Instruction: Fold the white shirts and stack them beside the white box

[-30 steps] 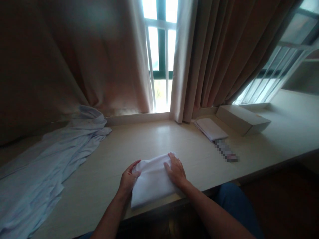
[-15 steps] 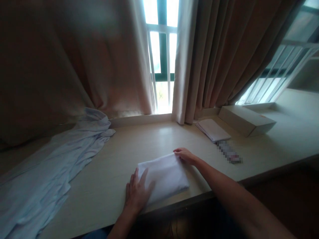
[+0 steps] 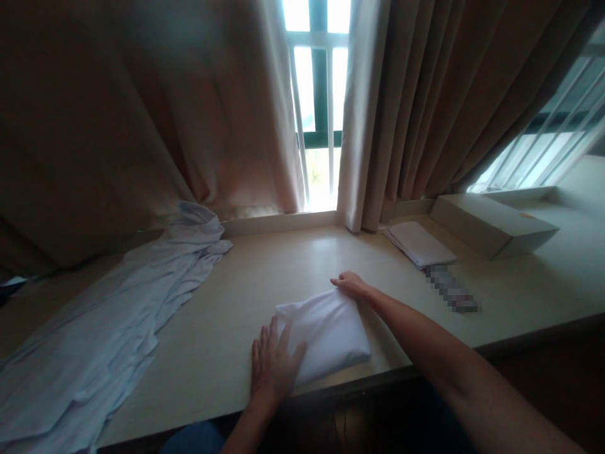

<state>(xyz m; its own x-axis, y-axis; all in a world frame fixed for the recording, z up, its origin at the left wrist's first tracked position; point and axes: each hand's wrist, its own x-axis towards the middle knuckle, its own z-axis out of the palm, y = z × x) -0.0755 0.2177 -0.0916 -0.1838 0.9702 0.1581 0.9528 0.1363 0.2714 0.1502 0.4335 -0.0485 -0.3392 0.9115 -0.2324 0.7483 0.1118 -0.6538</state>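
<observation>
A folded white cloth [image 3: 333, 334] lies near the front edge of the pale wooden counter [image 3: 198, 340]. My left hand [image 3: 275, 362] rests on its left side, fingers spread, partly over the cloth and partly on the counter. At the far right corner, my right hand [image 3: 350, 285] pinches the cloth's edge between thumb and fingers. Faint creases run across the cloth from that corner. Whether the cloth is a garment cannot be made out.
Crumpled light fabric [image 3: 137, 302] spreads along the left of the counter. To the right are a second folded white cloth [image 3: 420, 243], a blurred-out small item [image 3: 451, 289] and a long pale box [image 3: 494, 224]. Curtains [image 3: 227, 126] hang at the back beside a barred window [image 3: 319, 113].
My right hand now draws the far corner of the cloth slightly up and away, creasing its top. My left hand stays spread on it. The whole view has shifted a little left.
</observation>
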